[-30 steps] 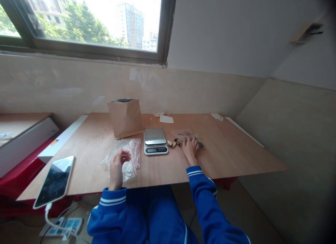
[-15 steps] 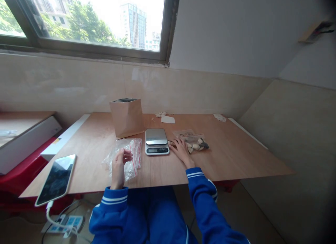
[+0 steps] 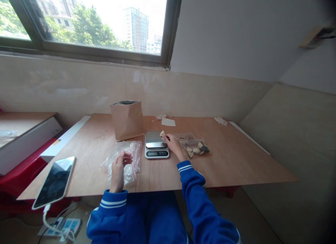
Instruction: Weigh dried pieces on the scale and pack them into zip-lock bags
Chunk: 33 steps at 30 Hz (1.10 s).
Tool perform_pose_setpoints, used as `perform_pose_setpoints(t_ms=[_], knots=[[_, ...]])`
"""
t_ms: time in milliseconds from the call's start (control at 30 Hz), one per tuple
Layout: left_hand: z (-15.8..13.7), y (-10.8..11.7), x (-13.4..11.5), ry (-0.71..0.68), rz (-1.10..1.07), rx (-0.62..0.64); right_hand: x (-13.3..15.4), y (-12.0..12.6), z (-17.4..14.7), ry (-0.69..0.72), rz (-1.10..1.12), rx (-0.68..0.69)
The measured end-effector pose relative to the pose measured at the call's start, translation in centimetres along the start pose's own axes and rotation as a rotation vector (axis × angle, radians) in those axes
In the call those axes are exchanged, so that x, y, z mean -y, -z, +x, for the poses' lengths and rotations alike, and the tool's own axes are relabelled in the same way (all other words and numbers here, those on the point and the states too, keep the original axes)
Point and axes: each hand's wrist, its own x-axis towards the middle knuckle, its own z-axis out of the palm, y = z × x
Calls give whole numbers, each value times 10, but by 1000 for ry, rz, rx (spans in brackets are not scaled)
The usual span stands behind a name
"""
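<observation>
My right hand [image 3: 173,146] pinches a small pale, dark-edged chunk [image 3: 162,134] over the right side of the digital kitchen scale [image 3: 156,144]. Just right of that hand lies a clear zip bag [image 3: 195,147] with several pale and dark chunks in it. Another clear bag [image 3: 183,136] lies partly behind it. My left hand [image 3: 121,166] hovers at or rests on a stack of clear zip bags [image 3: 132,156] with red seal lines; its fingers are loosely curled, thumb apart, with nothing visible in them.
A brown kraft pouch [image 3: 127,121] stands upright behind the bags, its top open. Back on the table lie a white card [image 3: 168,122] and crumpled scraps [image 3: 219,121]. At the left edge a phone [image 3: 55,181] has a white cable running down to a power strip [image 3: 61,227].
My right hand has moved from beside the zip bag up and left to the scale, now with a pale chunk in its fingers. My left hand has stayed in place.
</observation>
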Motion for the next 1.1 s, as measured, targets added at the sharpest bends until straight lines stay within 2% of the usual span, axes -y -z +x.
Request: perform_pose_setpoints(t_ms=[100,200,333,533,767,967,1100], knots=[[-2,3,-2,5,-1,-1,18,-11,23,15,33,61],[1,6,-5,0,-9,-15,25,-23,34,2,58,83],[5,6,-6,0,-26,-35,20,-35,36,-31,116,27],[-1,2,-2,26,-29,1,8,-48,32,-84,271,-75],[-2,1,-8,9,-37,-1,-3,-45,8,-109,392,-277],[2,0,-10,-26,-5,7,-21,-46,-29,-262,506,-587],[10,-3,-16,-94,53,4,-27,-47,-37,-295,504,-609]])
